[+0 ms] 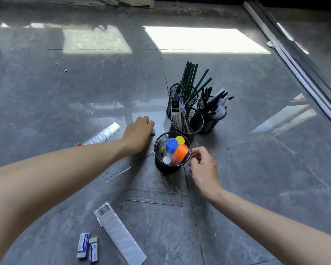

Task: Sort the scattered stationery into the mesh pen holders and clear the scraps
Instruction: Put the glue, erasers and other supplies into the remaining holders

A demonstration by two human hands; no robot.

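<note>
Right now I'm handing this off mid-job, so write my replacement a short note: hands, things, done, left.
Left hand lies palm-down on the floor over a small item; grip unclear.
Right hand, seemingly empty, is beside the nearest holder.
Done: pencils, pens and glue sticks stand in holders.
To do, on floor: long ruler, wrapped ruler, clear ruler, two erasers, plastic sleeve.

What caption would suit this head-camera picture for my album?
Left hand reaches beside four mesh pen holders, right hand near the closest; rulers and erasers lie scattered.
</note>
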